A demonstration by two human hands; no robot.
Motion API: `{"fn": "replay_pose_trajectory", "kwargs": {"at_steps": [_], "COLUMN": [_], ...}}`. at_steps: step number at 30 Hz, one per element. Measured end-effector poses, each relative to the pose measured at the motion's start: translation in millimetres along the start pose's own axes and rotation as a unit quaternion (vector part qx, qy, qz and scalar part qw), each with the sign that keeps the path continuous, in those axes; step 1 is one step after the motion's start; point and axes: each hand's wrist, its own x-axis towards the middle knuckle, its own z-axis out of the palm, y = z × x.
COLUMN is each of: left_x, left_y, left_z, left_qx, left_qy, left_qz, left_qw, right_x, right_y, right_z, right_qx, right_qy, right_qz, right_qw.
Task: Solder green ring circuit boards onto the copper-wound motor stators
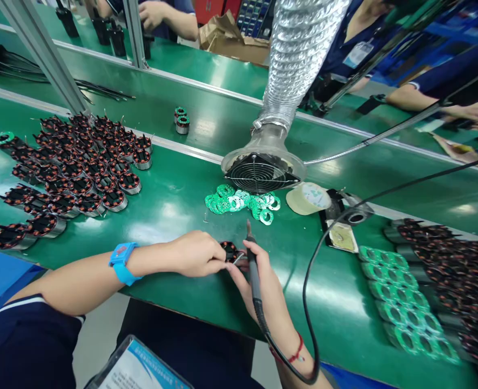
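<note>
My left hand is closed at the near side of the bench, its fingertips on a motor stator with copper windings. Much of that stator is hidden behind the fingers. My right hand holds a soldering iron, its tip pointing up and away from the stator. The thumb and fingers of this hand also reach the stator's right side, near a thin pale piece that I cannot make out. Beyond the hands lies a loose pile of green ring-shaped circuit boards.
A fan-fronted fume extractor hangs over the boards. Many stators stand at left. On the right are a tape roll, a soldering iron stand, rows of green-topped stators and more stators. The iron's black cable loops across the bench.
</note>
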Motion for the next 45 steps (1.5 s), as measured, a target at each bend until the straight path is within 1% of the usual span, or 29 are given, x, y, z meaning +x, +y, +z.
{"fn": "replay_pose_trajectory", "kwargs": {"at_steps": [1, 2, 3, 4, 5, 6, 8, 9, 10, 14, 16, 18, 21, 24, 26, 28, 30, 34, 39, 42, 45], "left_x": [-2.3, -4.2, -5.6, -6.3, -6.4, -5.7, -3.0, -1.3, 0.4, 4.8, 5.2, 5.1, 4.5, 4.4, 4.8, 5.3, 5.8, 6.7, 7.2, 6.8, 6.3], "left_y": [-1.9, -4.3, -6.8, -9.0, -10.6, -11.4, -10.3, -8.6, -6.6, -2.4, -4.3, -7.3, -10.2, -10.0, -8.7, -6.9, -4.5, 1.2, 4.1, 2.7, 0.9], "left_z": [-3.2, -7.3, -11.8, -16.4, -20.4, -23.4, -25.1, -23.9, -21.7, -10.8, -7.3, -5.3, -4.1, -4.6, -5.4, -5.8, -5.7, -4.6, -2.6, -0.8, 0.2], "left_qx": [0.033, 0.048, 0.049, 0.039, 0.025, 0.008, -0.036, -0.056, -0.069, -0.068, -0.109, -0.154, -0.155, -0.154, -0.149, -0.144, -0.145, -0.134, -0.11, -0.121, -0.117], "left_qy": [-0.032, -0.069, -0.102, -0.122, -0.125, -0.11, -0.058, -0.041, -0.036, -0.062, -0.066, -0.063, -0.052, -0.065, -0.073, -0.068, -0.058, -0.041, -0.025, -0.018, -0.016], "left_qz": [0.034, 0.05, 0.046, 0.028, 0.003, -0.026, -0.086, -0.11, -0.127, -0.167, -0.186, -0.203, -0.204, -0.194, -0.194, -0.201, -0.215, -0.232, -0.23, -0.223, -0.211], "left_qw": [0.998, 0.995, 0.993, 0.991, 0.992, 0.994, 0.994, 0.992, 0.989, 0.982, 0.974, 0.965, 0.965, 0.967, 0.967, 0.966, 0.964, 0.963, 0.967, 0.967, 0.97], "right_x": [0.3, 0.8, 1.4, 2.1, 2.7, 3.2, 4.0, 4.4, 4.8, 6.8, 7.8, 8.5, 9.7, 12.1, 14.1, 15.5, 15.5, 11.2, 10.6, 14.2, 16.3], "right_y": [0.7, 1.4, 2.2, 3.0, 3.9, 4.7, 6.1, 6.7, 7.1, 5.7, 2.9, -0.3, -4.2, -5.6, -5.4, -4.9, -4.5, -4.5, -4.5, -4.6, -3.2], "right_z": [-1.0, -2.1, -3.3, -4.5, -5.6, -6.6, -7.7, -7.8, -7.6, -4.2, -1.5, 0.8, 0.9, -6.1, -13.7, -20.8, -25.1, -22.6, -14.4, -14.9, -17.6], "right_qx": [0.011, 0.019, 0.025, 0.027, 0.026, 0.021, 0.016, 0.019, 0.027, 0.092, 0.102, 0.078, 0.019, -0.011, -0.012, -0.01, -0.012, -0.031, -0.061, -0.032, -0.004], "right_qy": [-0.014, -0.024, -0.029, -0.029, -0.027, -0.023, -0.011, -0.006, -0.003, -0.008, -0.003, 0.0, -0.014, -0.045, -0.073, -0.096, -0.103, -0.09, -0.063, -0.042, -0.039], "right_qz": [0.008, 0.012, 0.01, 0.005, -0.003, -0.009, -0.011, -0.007, 0.001, 0.038, 0.045, 0.03, -0.019, -0.052, -0.055, -0.051, -0.048, -0.062, -0.098, -0.074, -0.044], "right_qw": [1.0, 0.999, 0.999, 0.999, 0.999, 0.999, 1.0, 1.0, 1.0, 0.995, 0.994, 0.996, 1.0, 0.998, 0.996, 0.994, 0.993, 0.994, 0.991, 0.996, 0.998]}}
